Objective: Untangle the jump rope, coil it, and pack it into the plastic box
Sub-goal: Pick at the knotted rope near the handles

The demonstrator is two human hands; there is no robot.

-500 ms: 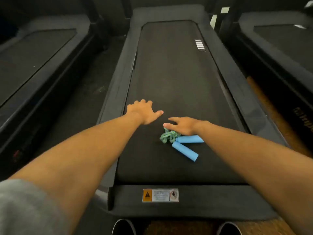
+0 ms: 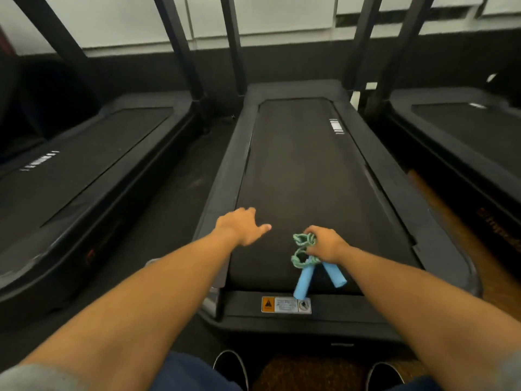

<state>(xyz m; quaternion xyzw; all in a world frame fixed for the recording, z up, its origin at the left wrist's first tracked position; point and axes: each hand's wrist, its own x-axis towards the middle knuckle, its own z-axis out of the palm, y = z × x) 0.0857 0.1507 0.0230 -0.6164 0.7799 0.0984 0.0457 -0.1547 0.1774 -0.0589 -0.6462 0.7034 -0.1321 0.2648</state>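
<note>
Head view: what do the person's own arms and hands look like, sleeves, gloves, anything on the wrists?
Both forearms are bare from the sleeve down. The left hand and right hand wear no gloves, and no watch, band or ring shows. A grey sleeve covers the left upper arm at the frame's bottom corner; a sliver of the same grey shows at the right edge.
</note>
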